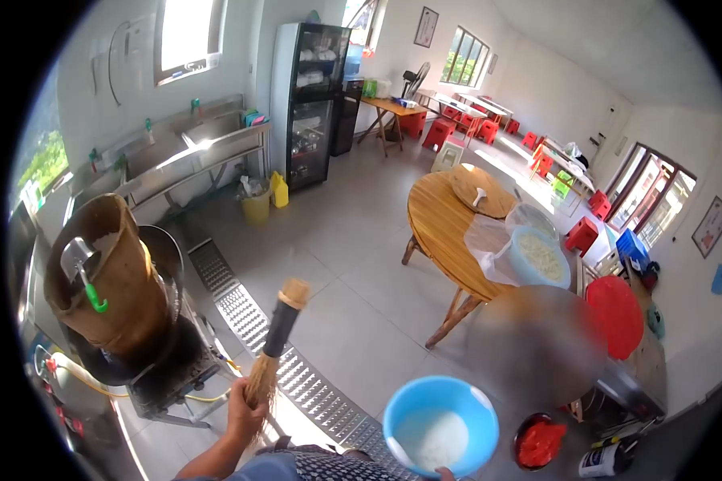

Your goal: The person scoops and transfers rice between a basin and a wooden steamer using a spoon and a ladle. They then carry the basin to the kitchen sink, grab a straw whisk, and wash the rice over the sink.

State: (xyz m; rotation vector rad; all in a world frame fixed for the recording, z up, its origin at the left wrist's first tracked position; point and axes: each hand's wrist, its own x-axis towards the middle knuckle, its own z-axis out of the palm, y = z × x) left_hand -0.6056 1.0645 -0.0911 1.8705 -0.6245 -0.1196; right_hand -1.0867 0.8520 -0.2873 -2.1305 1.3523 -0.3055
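Note:
My left hand (249,413) is closed around the bristle part of a straw brush (279,333), whose dark-banded handle points up. At the lower middle, my right hand (444,474) shows only in part, at the near rim of a blue basin (481,425). White grainy stuff (433,437) lies in the basin. To the left, a tall wooden steamer barrel (108,297) stands in a wok on a metal stove stand, with a metal ladle (80,260) with a green handle hung over its rim.
A round wooden table (441,228) at centre right bears a light blue basin (540,255) of white pieces. A floor drain grate (241,313) runs below. Sinks (168,152) line the left wall. On the right floor sits a bowl with a red bag (540,442).

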